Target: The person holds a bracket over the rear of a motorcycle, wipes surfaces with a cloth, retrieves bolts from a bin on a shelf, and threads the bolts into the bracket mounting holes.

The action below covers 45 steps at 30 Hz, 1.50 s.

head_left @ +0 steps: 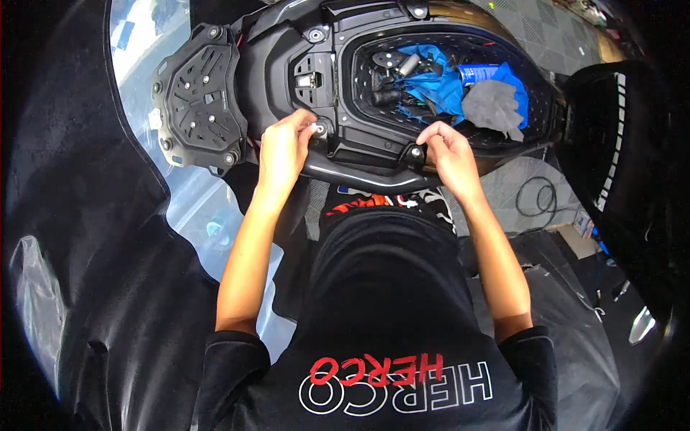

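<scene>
My left hand (pixel 285 149) bends over the rear body of a scooter, its thumb and fingertips pinched beside a bolt (pixel 320 129) at the near end of the tail panel. Whatever the fingertips hold is too small to make out. Further right, my right hand (pixel 451 159) has its fingers curled together next to a second bolt (pixel 415 152), near the storage compartment's rim; what is in them, if anything, is hidden. Between the hands runs a black side trim (pixel 370 144), with a dark grab rail (pixel 352 173) along the near side.
A black slotted luggage rack (pixel 198 100) sits at the left. In the open under-seat compartment (pixel 359 54) lie a blue cloth (pixel 438 82), a grey glove (pixel 494 105), a blue can (pixel 477 74) and dark tools. The raised seat (pixel 604 136) stands right; a coiled cable (pixel 537 197) lies on the floor.
</scene>
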{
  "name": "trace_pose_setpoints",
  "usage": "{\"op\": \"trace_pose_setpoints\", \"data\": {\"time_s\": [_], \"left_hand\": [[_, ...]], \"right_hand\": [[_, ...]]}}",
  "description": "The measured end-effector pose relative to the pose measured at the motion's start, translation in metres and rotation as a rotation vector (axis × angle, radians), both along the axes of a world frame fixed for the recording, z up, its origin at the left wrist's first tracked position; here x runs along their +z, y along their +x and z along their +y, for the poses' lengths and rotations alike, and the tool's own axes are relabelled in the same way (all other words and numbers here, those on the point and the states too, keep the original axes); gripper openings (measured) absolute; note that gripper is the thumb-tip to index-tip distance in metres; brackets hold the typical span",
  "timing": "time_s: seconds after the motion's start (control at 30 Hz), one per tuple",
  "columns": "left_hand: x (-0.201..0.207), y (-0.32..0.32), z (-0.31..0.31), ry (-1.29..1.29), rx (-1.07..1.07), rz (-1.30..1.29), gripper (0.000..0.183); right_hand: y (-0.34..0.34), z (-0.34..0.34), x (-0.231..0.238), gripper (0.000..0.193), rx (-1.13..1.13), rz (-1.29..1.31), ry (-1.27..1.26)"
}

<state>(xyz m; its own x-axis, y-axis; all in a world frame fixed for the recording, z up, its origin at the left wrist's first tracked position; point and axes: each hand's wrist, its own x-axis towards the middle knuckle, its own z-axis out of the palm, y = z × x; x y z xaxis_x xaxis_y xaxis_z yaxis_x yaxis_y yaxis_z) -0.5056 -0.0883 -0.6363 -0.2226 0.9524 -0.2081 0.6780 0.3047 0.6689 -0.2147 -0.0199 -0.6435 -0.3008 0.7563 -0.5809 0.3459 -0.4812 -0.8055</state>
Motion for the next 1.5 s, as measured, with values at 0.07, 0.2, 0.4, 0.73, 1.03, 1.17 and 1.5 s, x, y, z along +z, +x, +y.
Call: {"op": "trace_pose_setpoints", "data": {"time_s": [0.07, 0.2, 0.4, 0.73, 1.03, 1.17, 1.5], "left_hand": [[-0.002, 0.000, 0.000, 0.055, -0.045, 0.080, 0.012], [0.000, 0.003, 0.003, 0.021, -0.093, 0.075, 0.013], [0.016, 0.013, 0.008, -0.023, -0.356, 0.266, 0.012], [0.008, 0.014, 0.011, -0.042, -0.403, 0.237, 0.014], [-0.003, 0.036, 0.016, -0.156, -0.287, 0.727, 0.015], [-0.011, 0.046, 0.017, -0.111, -0.241, 0.875, 0.003], [0.004, 0.023, 0.014, -0.067, -0.256, 0.623, 0.019]], "right_hand": [[0.010, 0.003, 0.000, 0.018, 0.019, -0.052, -0.005], [0.030, 0.007, -0.006, 0.018, 0.031, -0.084, 0.012], [0.043, 0.007, -0.008, 0.017, 0.091, -0.166, 0.096], [0.041, 0.000, -0.011, 0.019, 0.191, -0.170, 0.215], [0.029, 0.007, -0.010, 0.020, 0.256, -0.189, 0.250], [0.023, 0.009, -0.005, 0.019, 0.280, -0.208, 0.240], [0.005, 0.014, 0.004, 0.019, 0.397, -0.279, 0.171]]}}
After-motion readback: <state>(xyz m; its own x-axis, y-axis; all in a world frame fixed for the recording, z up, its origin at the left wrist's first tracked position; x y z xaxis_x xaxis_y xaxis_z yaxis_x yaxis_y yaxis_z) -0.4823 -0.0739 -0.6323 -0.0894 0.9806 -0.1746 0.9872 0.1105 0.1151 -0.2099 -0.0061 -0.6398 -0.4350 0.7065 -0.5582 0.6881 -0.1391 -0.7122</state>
